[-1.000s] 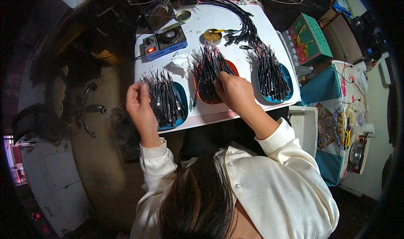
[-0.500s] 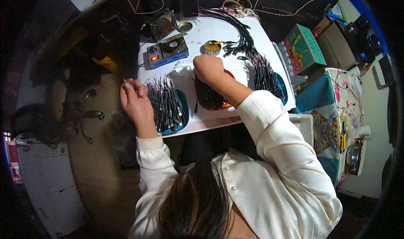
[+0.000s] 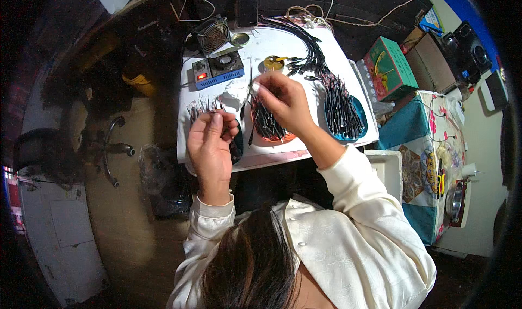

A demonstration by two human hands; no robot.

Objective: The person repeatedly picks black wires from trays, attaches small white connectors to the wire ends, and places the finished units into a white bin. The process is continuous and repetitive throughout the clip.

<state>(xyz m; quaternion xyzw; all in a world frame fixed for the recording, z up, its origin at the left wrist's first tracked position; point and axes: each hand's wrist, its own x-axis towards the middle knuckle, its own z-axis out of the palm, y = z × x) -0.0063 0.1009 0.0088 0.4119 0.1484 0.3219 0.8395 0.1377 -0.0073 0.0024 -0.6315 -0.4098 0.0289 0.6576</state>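
In the head view, the person's right hand (image 3: 285,99) was above the red-orange shallow plastic basket (image 3: 283,138), with thumb and forefinger clamped on a slim black cable (image 3: 250,91). The left hand (image 3: 211,137) was raised over the teal shallow plastic basket (image 3: 237,148) at the left, its thumb and forefinger tips together; whether a thin wire lay between them was too small to tell. The step in hand looked to be handling single cables out of the bundles, and the next move seemed to call for a light, steady pinch that would turn the cable without snagging its neighbours. The cable stood just left of the right hand, between the two hands, above the white rectangular surface (image 3: 258,42). Its long axis ran nearly up and down the view, one end pointing away from the person and the other back toward the person, slanting a little left. Which end carried the plug could not be made out. The bundled black cables (image 3: 266,121) in the red-orange basket lay roughly the same way, as did the black cables with pale tips (image 3: 341,113) in the second teal basket (image 3: 363,125) at the right.
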